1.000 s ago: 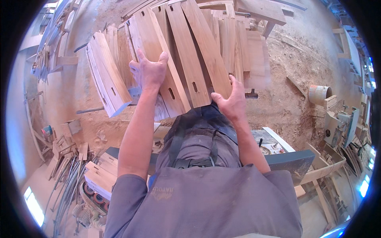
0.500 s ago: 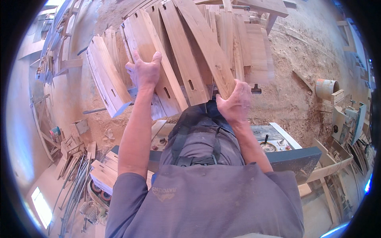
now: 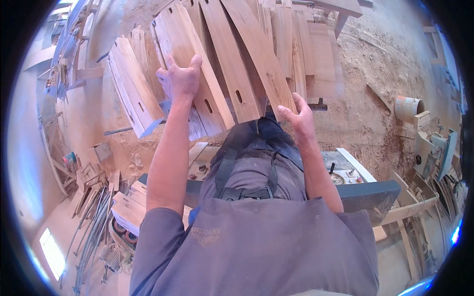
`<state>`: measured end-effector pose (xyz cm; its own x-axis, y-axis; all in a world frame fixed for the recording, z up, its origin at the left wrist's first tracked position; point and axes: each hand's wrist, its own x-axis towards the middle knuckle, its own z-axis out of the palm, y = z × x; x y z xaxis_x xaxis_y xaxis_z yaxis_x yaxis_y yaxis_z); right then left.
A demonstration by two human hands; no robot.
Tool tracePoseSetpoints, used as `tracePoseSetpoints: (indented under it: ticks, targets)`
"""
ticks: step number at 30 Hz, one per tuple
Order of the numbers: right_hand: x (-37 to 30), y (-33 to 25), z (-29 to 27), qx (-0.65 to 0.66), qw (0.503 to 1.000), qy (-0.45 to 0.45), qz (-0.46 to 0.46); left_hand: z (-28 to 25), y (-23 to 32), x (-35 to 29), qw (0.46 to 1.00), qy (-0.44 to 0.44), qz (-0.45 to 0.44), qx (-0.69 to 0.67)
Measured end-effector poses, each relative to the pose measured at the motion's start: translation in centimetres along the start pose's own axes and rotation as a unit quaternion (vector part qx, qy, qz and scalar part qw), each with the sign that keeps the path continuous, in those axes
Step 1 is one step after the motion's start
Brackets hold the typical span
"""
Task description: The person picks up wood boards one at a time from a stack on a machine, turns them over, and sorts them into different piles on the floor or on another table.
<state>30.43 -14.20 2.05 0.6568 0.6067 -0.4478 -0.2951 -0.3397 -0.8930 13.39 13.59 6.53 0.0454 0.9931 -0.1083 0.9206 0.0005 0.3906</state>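
Note:
In front of me lies a row of long pale wooden boards, several with oval slots near their ends. My left hand (image 3: pixel 182 79) spans a slotted board (image 3: pixel 213 91), thumb on one side and fingers curled over the other. Beside it lies another slotted board (image 3: pixel 232 74). To its right, a plain board (image 3: pixel 261 52) without a visible slot slants toward me. My right hand (image 3: pixel 302 121) is at that board's near end, thumb over it and fingers apart. A separate slotted piece (image 3: pixel 136 89) lies left of my left hand.
More boards (image 3: pixel 321 64) lie at the far right of the row. A dark machine edge (image 3: pixel 368 195) and a round dial (image 3: pixel 337 178) are by my right arm. A bucket (image 3: pixel 407 108) lies on the dusty floor at right. Metal rods (image 3: pixel 94 232) and wood offcuts lie at left.
My right hand has loosened from the plain board's near end, its fingers spreading. My left hand stays on its slotted board, and the boards have barely shifted in view.

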Motion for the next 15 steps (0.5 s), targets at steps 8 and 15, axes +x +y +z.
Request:
tracePoseSetpoints:
  ticks: [8,15]
  targets:
    - [-0.8,-0.7,-0.5,0.107,0.989,-0.057,0.079,0.0,-0.1,0.1,1.0,-0.005,0.006,-0.014]
    - [-2.4,-2.4,0.8,-0.336,0.889,0.131,-0.282,-0.1,-0.1,0.1,1.0,-0.014,0.004,-0.025]
